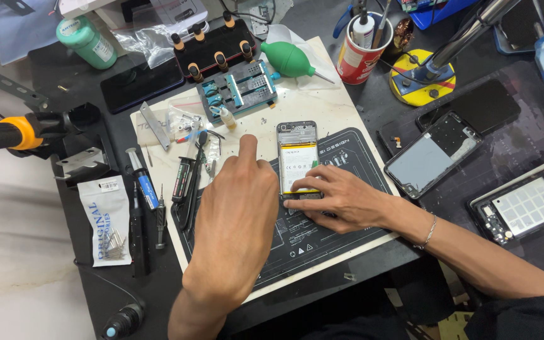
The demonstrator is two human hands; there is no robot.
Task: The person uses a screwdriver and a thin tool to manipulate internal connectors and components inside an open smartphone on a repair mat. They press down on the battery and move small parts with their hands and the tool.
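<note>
We see a black rubber repair mat (341, 242) under the opened smartphone with its white battery exposed (298, 162), keeping it steady; our right hand (341, 200) pins its near end, fingers flat, while our left hand (237, 220) hovers left, empty, forefinger extended

Opened phone (298, 165) on work mat (322, 242)
</note>
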